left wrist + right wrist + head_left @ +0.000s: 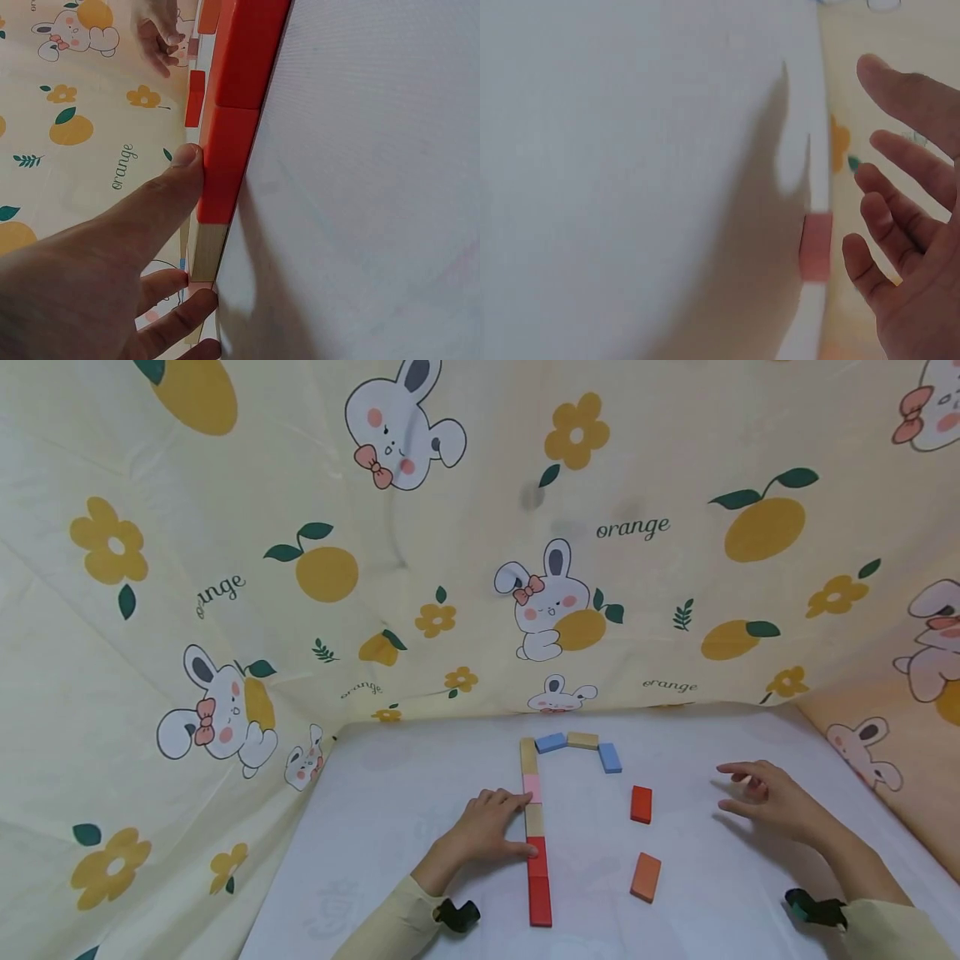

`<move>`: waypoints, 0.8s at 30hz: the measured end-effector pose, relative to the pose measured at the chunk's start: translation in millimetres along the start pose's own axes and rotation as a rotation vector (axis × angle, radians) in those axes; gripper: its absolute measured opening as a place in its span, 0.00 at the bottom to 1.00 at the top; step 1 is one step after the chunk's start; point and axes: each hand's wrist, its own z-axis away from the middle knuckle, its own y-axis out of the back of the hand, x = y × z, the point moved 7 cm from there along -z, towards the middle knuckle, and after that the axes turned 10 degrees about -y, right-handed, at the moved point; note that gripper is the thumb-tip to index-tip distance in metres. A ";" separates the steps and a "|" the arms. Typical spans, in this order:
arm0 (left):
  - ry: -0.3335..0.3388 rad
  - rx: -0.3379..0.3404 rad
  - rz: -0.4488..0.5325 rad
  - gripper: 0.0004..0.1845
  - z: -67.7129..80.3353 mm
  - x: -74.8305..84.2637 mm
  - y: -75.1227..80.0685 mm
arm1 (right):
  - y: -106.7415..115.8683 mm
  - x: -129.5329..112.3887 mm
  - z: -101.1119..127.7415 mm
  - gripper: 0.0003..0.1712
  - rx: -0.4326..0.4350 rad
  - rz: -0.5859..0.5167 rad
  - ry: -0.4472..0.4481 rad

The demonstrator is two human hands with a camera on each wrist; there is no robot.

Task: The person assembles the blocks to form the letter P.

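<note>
A straight row of blocks runs along the table: two red blocks [540, 903] nearest, then a wooden block [533, 821], a pink block [532, 783] and another wooden one [528, 755]. My left hand [487, 828] lies along its left side in the head view. Its thumb [184, 161] touches the second red block [227, 163], and a fingertip reaches the pink block. Nothing is pinched there. My right hand [776, 802] hovers over the table at the right, fingers spread and loosely bent, holding nothing.
From the row's far end, a blue block [551, 742], a wooden block [582, 741] and another blue block [611, 758] curve right. A loose red block [641, 804] and an orange block [646, 877] lie between the hands. A printed cloth [480, 560] hangs behind the white table [705, 893].
</note>
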 end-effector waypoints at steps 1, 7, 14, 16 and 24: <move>0.001 0.001 0.001 0.50 0.0 0.0 0.1 | 2.3 4.2 1.1 0.37 0.005 0.002 -0.009; 0.002 0.000 0.004 0.50 -0.2 -0.3 -0.7 | 13.1 27.4 4.6 0.38 0.022 0.005 -0.092; 0.003 0.000 0.006 0.50 -0.9 -1.7 -2.3 | 14.6 47.7 3.9 0.41 -0.002 0.003 -0.171; 0.001 0.000 0.003 0.50 -1.1 -2.2 -2.7 | 14.5 52.0 3.3 0.40 -0.010 0.004 -0.189; -0.003 0.001 0.006 0.50 -1.1 -3.3 -3.4 | 14.7 60.0 -3.0 0.35 -0.027 -0.007 -0.200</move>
